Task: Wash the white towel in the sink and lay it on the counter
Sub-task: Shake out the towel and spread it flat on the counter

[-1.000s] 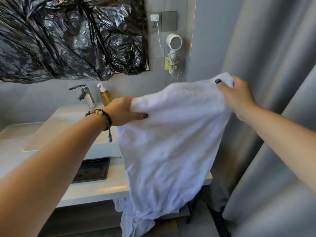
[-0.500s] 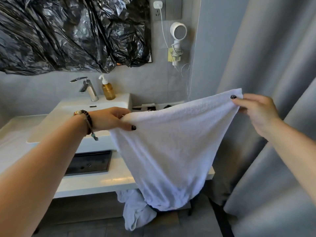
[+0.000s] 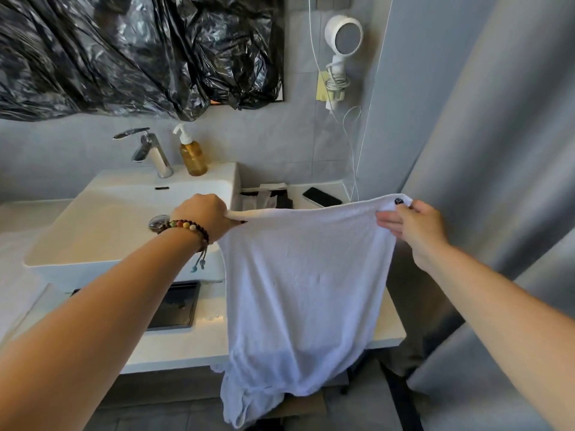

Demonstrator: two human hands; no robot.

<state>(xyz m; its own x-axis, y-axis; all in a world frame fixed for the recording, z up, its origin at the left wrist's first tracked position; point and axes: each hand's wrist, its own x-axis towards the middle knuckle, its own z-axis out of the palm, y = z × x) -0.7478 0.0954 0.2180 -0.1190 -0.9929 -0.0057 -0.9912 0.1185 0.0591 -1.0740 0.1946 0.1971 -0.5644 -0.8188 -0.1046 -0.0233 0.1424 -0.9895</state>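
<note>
a crumpled black plastic sheet (image 3: 133,51) covers the wall at far left, above the white stone bench (image 3: 174,346). a pale grey curtain (image 3: 504,150) fills the right side. the large white terry towel (image 3: 305,293) hangs in the air in front of the bench's right half, its top edge stretched level between two hands and its lower end drooping past the near bench edge toward the floor. the white rectangular sink basin (image 3: 118,219) sits on the bench at left, apart from the towel. the left hand (image 3: 205,216), with a beaded bracelet (image 3: 189,228) at the wrist, has its grip curled tight around the towel's left top corner. the right hand (image 3: 417,225) pinches the right top corner between thumb and fingers. a chrome tap (image 3: 149,150) and an amber pump soap bottle (image 3: 191,152) stand on the far rim of the sink. a black phone (image 3: 322,197) lies on the far right of the bench.
</note>
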